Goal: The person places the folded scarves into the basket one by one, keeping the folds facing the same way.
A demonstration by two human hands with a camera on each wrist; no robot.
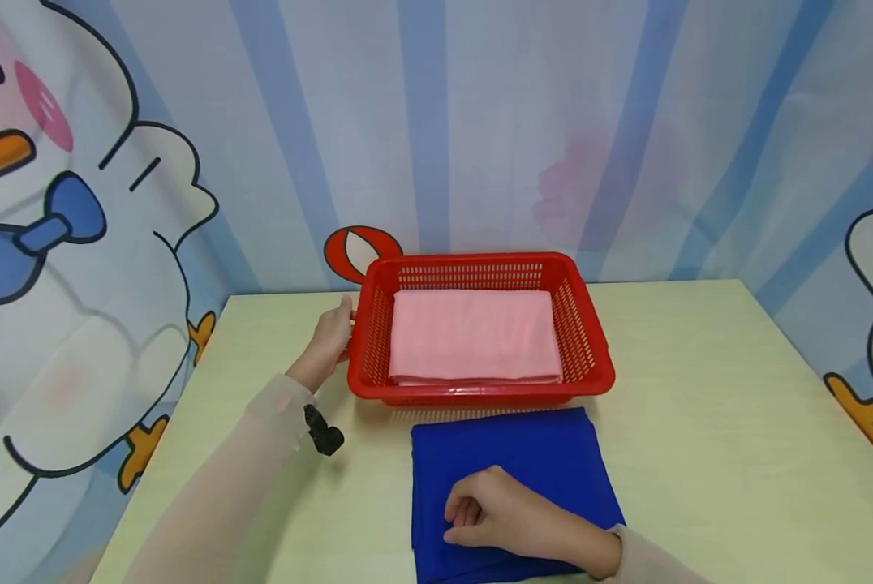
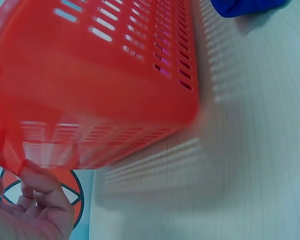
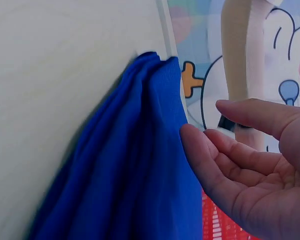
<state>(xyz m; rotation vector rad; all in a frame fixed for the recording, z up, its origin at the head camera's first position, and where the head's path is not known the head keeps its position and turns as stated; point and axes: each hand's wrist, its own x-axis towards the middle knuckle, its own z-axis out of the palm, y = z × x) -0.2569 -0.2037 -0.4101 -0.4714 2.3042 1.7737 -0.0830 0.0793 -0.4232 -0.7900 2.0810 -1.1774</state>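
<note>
A red plastic basket (image 1: 480, 395) with slotted walls sits toward the back of the table. Inside it lies a folded pink cloth (image 1: 473, 334). My left hand (image 1: 328, 334) grips the basket's left rim, its fingertips right at the rim's edge in the left wrist view, beside the slotted wall (image 2: 100, 90). In front of the basket a folded blue cloth (image 1: 531, 442) lies on the table, its stacked layers (image 3: 135, 150) showing in the right wrist view. Over that cloth is my right hand (image 1: 505, 515), fingers loosely bent, thumb apart from them, nothing between.
The pale wooden table (image 1: 699, 422) extends to both sides of the basket. Behind it hangs a striped backdrop (image 1: 480, 146) with cartoon figures. A small black device (image 1: 324, 431) is strapped at my left wrist.
</note>
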